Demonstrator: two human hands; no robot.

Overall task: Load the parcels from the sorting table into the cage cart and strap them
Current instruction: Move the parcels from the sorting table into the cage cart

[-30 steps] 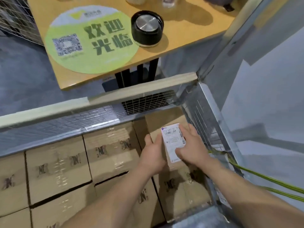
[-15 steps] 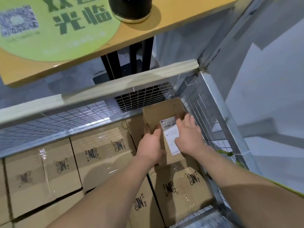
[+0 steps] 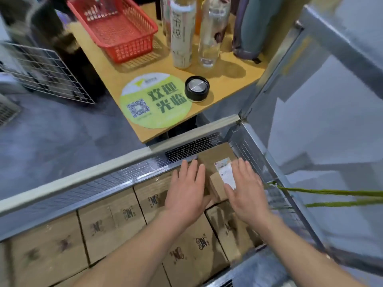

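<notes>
Parcel (image 3: 215, 162): small brown carton, white label (image 3: 227, 176) on top. It sits in the far right corner of the cart (image 3: 256, 141), atop the stacked boxes (image 3: 116, 220) and close against the mesh. Its long axis runs away from you, into that corner.

Right hand (image 3: 246, 191): grip spread, fingers straight, pinching nothing. It lies along the parcel's right edge beside the label; whether it presses down, you cannot tell. This is your nearer hand.

Left hand (image 3: 187, 191): grip spread flat, left of the parcel, over the neighbouring box.

Strap (image 3: 331, 192): green, two strands, leaving the cart's right wall, right of the parcel. Your right hand looks better placed to reach it.
</notes>
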